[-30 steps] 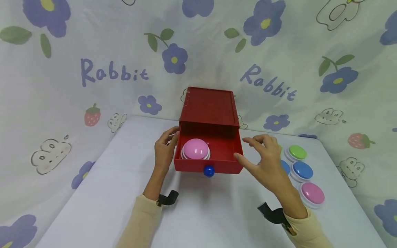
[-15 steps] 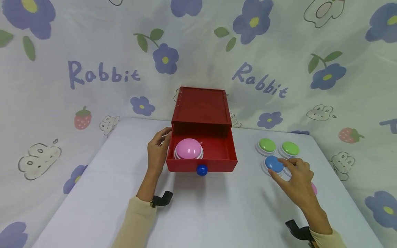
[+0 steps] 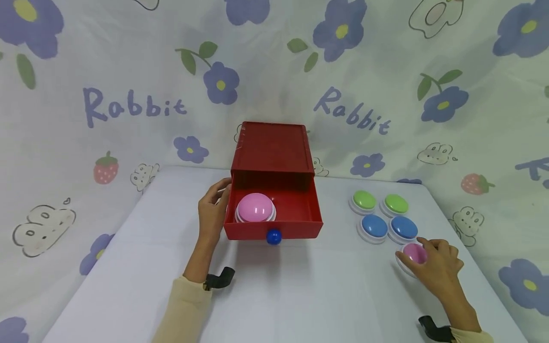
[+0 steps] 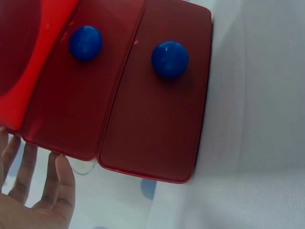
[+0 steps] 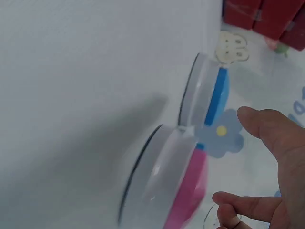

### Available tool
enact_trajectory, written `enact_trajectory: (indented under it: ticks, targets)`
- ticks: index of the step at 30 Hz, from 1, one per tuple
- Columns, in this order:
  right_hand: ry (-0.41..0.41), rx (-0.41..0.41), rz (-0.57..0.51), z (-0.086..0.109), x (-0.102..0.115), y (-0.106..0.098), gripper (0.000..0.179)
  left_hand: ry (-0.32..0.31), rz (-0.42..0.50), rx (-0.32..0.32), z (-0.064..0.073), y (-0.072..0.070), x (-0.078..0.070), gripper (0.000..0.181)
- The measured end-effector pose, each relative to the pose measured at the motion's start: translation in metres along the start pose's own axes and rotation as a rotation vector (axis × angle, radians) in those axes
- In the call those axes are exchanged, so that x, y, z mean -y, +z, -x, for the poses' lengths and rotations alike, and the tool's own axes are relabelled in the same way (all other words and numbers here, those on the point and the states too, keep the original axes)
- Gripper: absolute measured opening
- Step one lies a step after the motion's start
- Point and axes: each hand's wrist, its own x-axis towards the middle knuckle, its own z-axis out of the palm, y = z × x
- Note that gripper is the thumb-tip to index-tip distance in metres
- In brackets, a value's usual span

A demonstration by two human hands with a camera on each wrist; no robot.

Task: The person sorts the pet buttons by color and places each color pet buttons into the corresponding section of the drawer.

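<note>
One pink button [image 3: 415, 253], under a wide-spread right hand [image 3: 441, 271].
It sits on the table [image 3: 339, 290] near the right edge; I'd pinch its white base [image 5: 151, 186] evenly — minding the blue button [image 3: 403, 227] just behind. Open tabletop lies leftward to the drawer [image 3: 300, 231], whose red box [image 3: 274, 148] the left hand [image 3: 212, 214] touches, fingers spread.

Red drawer box [image 3: 273, 147], blue knobs [image 3: 274, 237]. Light-pink button [image 3: 255, 207], green buttons [image 3: 364, 199], blue buttons [image 3: 374, 226], deeper-pink button [image 3: 414, 253], all white-based. White desk [image 3: 300, 295]. Pale cloth [image 3: 266, 62]: purple yellow-centred flowers [image 3: 220, 85], rabbit outlines [image 3: 435, 154]. Beige sleeves [image 3: 182, 309].
</note>
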Motion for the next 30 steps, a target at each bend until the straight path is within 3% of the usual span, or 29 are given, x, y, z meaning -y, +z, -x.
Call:
enact_trajectory:
  ticks: [7,18,25,30]
  targets:
    - [0.056,0.039,0.079,0.003,-0.02,0.0,0.089,-0.003,0.011,-0.012,-0.009,-0.001,0.027,0.045]
    - [0.177,0.135,0.086,0.001,-0.034,0.005,0.105,-0.01,0.024,-0.011,-0.009,-0.003,0.032,0.049]
    - [0.215,0.072,0.059,0.008,-0.025,0.001,0.103,-0.02,0.054,0.009,-0.009,-0.002,0.033,0.045]
    - [0.122,0.007,0.012,0.011,-0.006,-0.008,0.098,-0.006,0.063,0.011,-0.009,-0.001,0.032,0.044]
